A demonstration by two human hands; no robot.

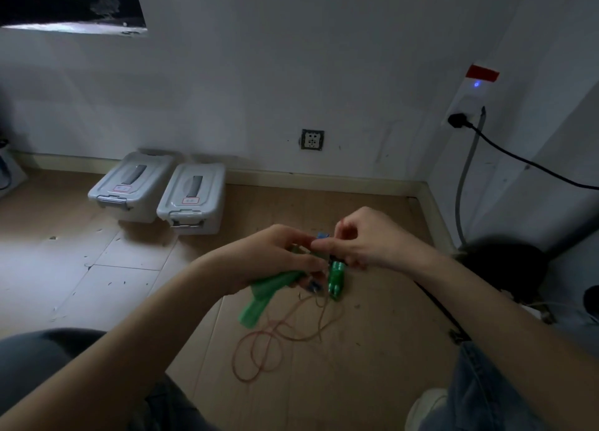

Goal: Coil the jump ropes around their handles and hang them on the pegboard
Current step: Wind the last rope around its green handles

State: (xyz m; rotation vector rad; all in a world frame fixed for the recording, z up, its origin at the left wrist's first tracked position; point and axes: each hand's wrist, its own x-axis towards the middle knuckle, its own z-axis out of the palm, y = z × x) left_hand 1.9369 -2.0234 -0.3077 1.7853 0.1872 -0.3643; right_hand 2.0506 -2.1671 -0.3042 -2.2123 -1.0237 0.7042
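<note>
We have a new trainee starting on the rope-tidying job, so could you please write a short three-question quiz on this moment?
1. True or false: the thin rope is already fully wound on the green handles.
2. Which hand grips the green handles: A left hand, B right hand?
3. How many lidded grey storage boxes stand by the wall?

Key:
1. False; loose loops lie on the floor.
2. A; the right hand pinches at the top of the bundle.
3. Two.
</note>
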